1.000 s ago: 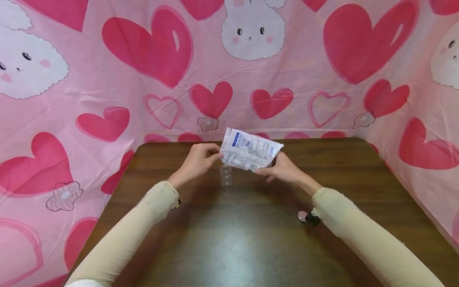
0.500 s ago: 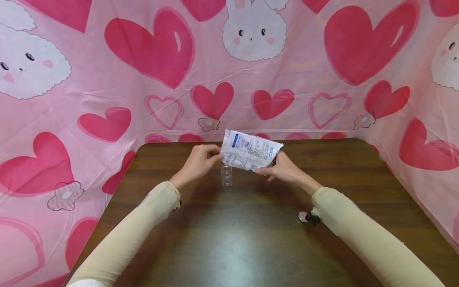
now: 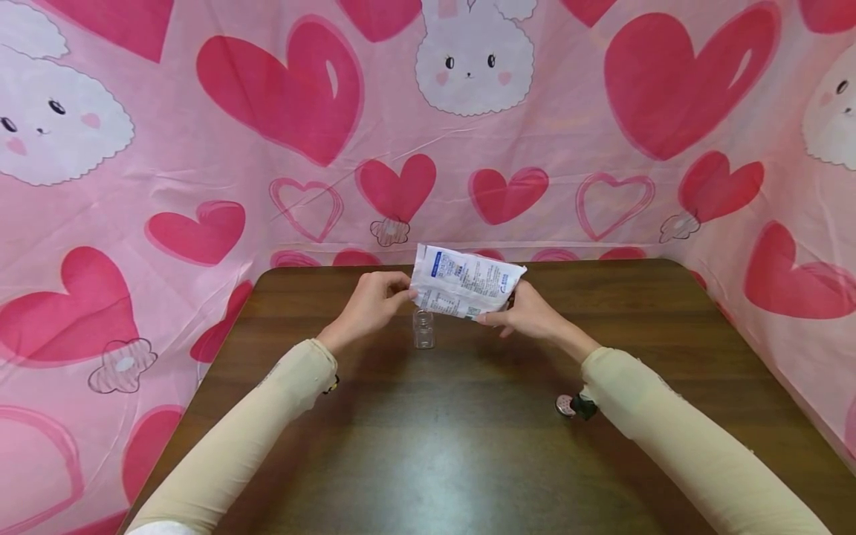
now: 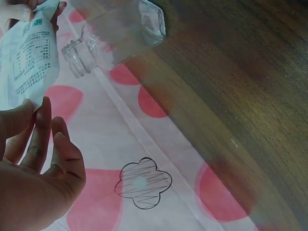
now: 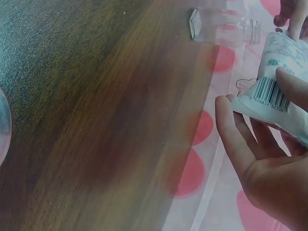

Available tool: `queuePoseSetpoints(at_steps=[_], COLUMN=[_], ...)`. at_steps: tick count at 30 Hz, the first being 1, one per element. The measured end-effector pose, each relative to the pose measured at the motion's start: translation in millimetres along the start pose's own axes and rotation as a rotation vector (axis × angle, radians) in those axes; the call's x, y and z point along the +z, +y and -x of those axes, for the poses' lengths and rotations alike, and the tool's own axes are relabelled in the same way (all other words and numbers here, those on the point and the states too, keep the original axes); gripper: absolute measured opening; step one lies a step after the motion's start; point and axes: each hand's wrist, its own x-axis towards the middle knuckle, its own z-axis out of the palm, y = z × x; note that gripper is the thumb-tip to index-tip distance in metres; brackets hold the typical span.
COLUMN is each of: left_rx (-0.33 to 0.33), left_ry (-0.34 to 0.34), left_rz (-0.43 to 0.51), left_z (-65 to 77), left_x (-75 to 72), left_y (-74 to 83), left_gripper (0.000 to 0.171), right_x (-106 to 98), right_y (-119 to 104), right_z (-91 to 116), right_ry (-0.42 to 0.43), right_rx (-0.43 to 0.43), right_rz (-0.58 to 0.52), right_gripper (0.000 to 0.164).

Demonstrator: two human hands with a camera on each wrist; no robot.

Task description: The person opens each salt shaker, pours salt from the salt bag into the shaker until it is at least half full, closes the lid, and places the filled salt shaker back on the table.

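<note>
A white printed packet (image 3: 464, 282) with a blue label is held up above the table, its left end raised. My left hand (image 3: 374, 299) pinches its left edge between thumb and fingers; in the left wrist view the other fingers of the left hand (image 4: 48, 168) are curled loosely. At the packet's right end, my right hand (image 3: 531, 312) grips it, thumb over the barcode side and fingers beneath, as the right wrist view shows. Just below the packet stands a clear, uncapped bottle (image 3: 423, 336), its threaded neck (image 4: 79, 57) close to the packet's lower edge. The bottle looks empty.
A round pink dotted lid (image 3: 565, 405) lies on the brown wooden table (image 3: 428, 446), beside the black band at my right wrist. Pink fabric (image 3: 394, 111) with hearts and rabbits hangs behind the table and along both sides.
The packet's left end has dipped slightly, with my left hand lowering a little along with it. Both hands keep their hold, and the bottle and lid stay in place.
</note>
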Motion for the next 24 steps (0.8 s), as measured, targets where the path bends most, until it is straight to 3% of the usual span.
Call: queuePoseSetpoints(at_steps=[24], left_rx=[-0.005], left_ry=[0.001], left_rz=[0.01], left_z=[3.2], left_x=[1.3], left_y=[-2.0], left_gripper=[0.01], right_x=[-2.8], right_y=[0.2], right_z=[-0.8], right_ry=[0.012], right_rx=[-0.028], right_rz=[0.067], right_gripper=[0.058])
